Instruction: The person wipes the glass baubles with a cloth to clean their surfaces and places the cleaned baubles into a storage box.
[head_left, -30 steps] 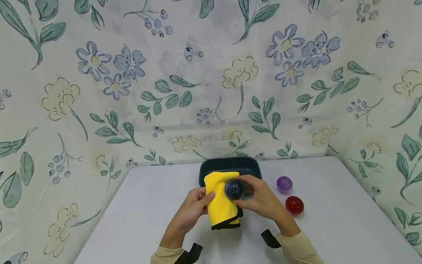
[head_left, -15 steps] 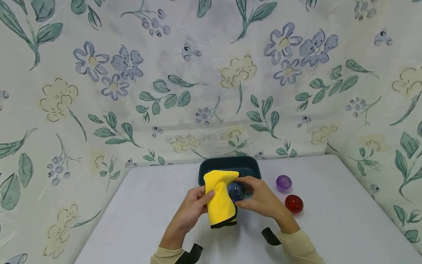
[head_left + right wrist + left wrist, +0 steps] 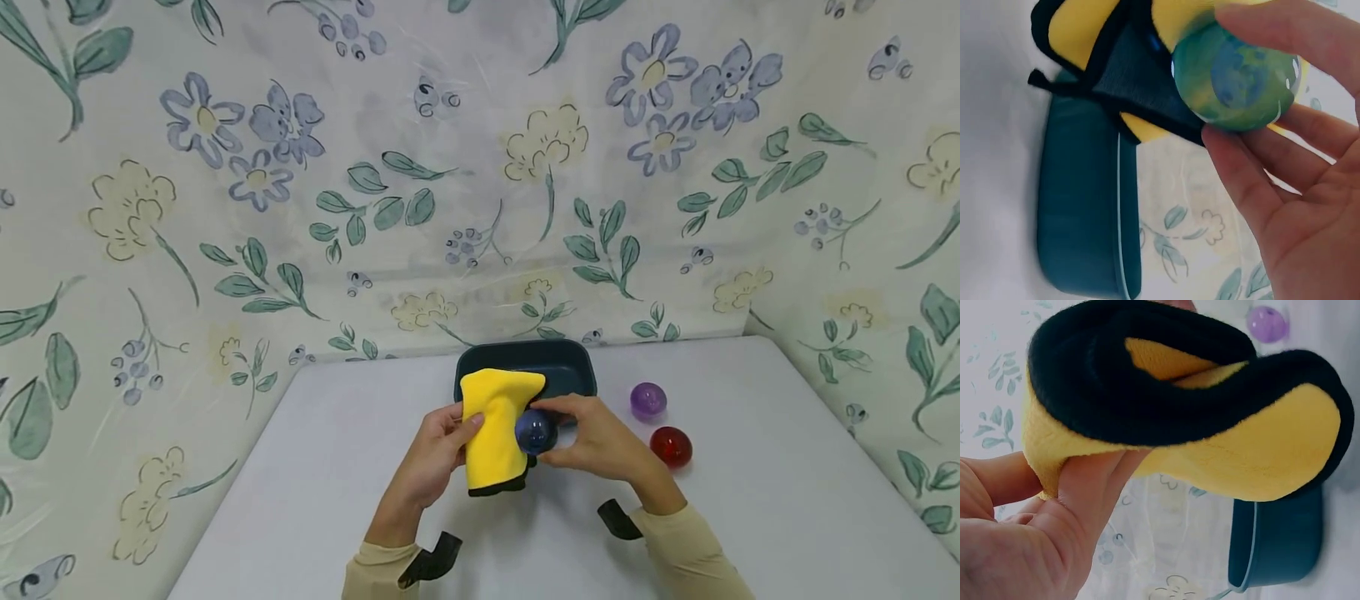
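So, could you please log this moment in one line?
left hand: holds yellow cloth; right hand: holds blue ball; purple ball, red ball: on table

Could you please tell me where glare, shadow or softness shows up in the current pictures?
Head view: small highlights on the held ball and red ball, with a soft shadow on the white table below the yellow cloth; left wrist view: floral backdrop pale and soft, cloth's black edging very dark; right wrist view: white glints near the held ball's edge.
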Available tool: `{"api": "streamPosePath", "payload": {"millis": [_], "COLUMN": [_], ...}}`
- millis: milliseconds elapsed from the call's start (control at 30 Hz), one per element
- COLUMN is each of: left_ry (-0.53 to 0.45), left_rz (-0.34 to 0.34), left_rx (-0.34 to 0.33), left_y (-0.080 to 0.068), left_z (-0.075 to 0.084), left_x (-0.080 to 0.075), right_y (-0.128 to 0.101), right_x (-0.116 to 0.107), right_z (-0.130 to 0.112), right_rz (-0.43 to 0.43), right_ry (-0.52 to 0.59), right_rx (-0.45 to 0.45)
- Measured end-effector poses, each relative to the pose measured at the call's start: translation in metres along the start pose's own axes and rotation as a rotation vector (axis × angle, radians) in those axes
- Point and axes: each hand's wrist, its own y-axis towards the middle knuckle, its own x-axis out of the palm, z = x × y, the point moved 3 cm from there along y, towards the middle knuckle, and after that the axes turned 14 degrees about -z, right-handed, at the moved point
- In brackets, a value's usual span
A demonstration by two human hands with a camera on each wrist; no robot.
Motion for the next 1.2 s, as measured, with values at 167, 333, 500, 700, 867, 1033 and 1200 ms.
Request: {"api": "streamPosePath", "payload": {"millis": [167, 333, 500, 700, 867, 1033, 1200], "left_ry": [0.04, 0.058, 0.049, 0.029, 0.047, 0.05, 0.051], "left_rz": [0.008, -0.004, -0.035, -0.063, -0.073, -0.088, -0.093], "left_rx": [-0.008, -0.011, 0.004, 0.014, 0.007, 0.006, 0.012], "left_y": [0.002, 0.003, 0.003, 0.002, 0.002, 0.004, 0.005], "left_z": [-0.002, -0.002, -0.003, -0.002, -0.002, -0.004, -0.005], "left_x": [0.0, 0.0, 0.002, 0.002, 0.002, 0.003, 0.006], "right_y": [0.003, 0.004, 0.003, 0.004, 0.005, 0.004, 0.004], "right_x": [0.007, 0.01, 0.009, 0.007, 0.005, 0.003, 0.0], "right_z": [-0.01, -0.013, -0.015, -0.018, -0.017, -0.014, -0.009], "right_rz": [-0.049, -0.058, -0.03, 0.059, 0.145, 0.213, 0.248], "right_ry": [0.088, 0.183, 0.221, 0.23, 0.213, 0.208, 0.209], "right_rx": [-0.058, -0.115, -0.156, -0.198, -0.202, -0.171, -0.127]}}
